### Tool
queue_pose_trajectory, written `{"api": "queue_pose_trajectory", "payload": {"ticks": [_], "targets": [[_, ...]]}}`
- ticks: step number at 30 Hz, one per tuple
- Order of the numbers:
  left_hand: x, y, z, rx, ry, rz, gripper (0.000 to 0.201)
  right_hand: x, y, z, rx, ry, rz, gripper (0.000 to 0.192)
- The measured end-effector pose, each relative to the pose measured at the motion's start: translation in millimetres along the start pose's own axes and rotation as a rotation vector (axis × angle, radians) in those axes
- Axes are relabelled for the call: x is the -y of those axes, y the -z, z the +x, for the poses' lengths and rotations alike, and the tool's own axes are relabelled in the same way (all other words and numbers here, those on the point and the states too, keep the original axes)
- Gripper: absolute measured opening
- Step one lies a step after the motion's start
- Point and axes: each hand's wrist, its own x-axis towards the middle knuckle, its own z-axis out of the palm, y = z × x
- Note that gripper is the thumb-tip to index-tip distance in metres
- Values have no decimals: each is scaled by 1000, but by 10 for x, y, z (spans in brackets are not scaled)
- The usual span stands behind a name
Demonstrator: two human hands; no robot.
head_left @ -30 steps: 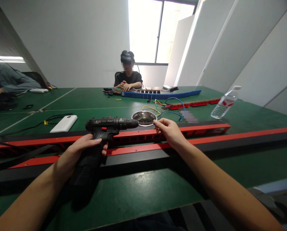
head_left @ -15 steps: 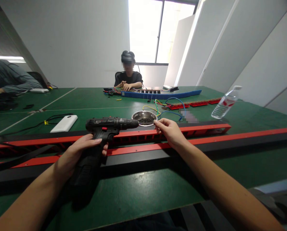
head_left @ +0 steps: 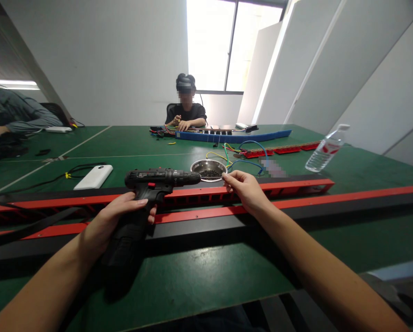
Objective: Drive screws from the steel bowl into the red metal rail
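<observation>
Your left hand grips the drill while your right hand pinches, probably, a screw beside the bowl; seat it on the bit.

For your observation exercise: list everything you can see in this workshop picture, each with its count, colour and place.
Cordless drill: one, black, in left hand.
Bowl: one, steel, holds dark screws, at right fingertips.
Rails: several, red-black, across near table.
Power bank: one, white, left.
Water bottle: one, clear, right.
Wires: several, coloured, beyond bowl.
Blue strip: one, far side.
People: two, far side and left edge.
Left hand: grips drill.
Right hand: fingertips pinched by bowl's rim.
</observation>
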Motion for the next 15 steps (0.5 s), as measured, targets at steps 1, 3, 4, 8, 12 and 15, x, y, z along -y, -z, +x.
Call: {"api": "queue_pose_trajectory", "payload": {"ticks": [1, 3, 4, 8, 12, 15], "targets": [[-6, -11, -8, 2, -2, 8, 26, 1, 1, 0, 1, 0, 2, 41], [-16, -31, -22, 3, -3, 23, 27, 3, 0, 0, 1, -2, 5, 41], [-20, -38, -27, 0, -2, 31, 27, 5, -2, 0, 0, -5, 6, 41], [-21, -40, -39, -23, 2, 59, 28, 5, -7, 1, -4, -9, 13, 40], [-11, -20, -36, -7, 1, 50, 27, -6, -3, 4, -4, -5, 13, 40], [-9, -15, -30, -13, -3, 53, 29, -17, 5, 7, -2, -2, 9, 39]]}}
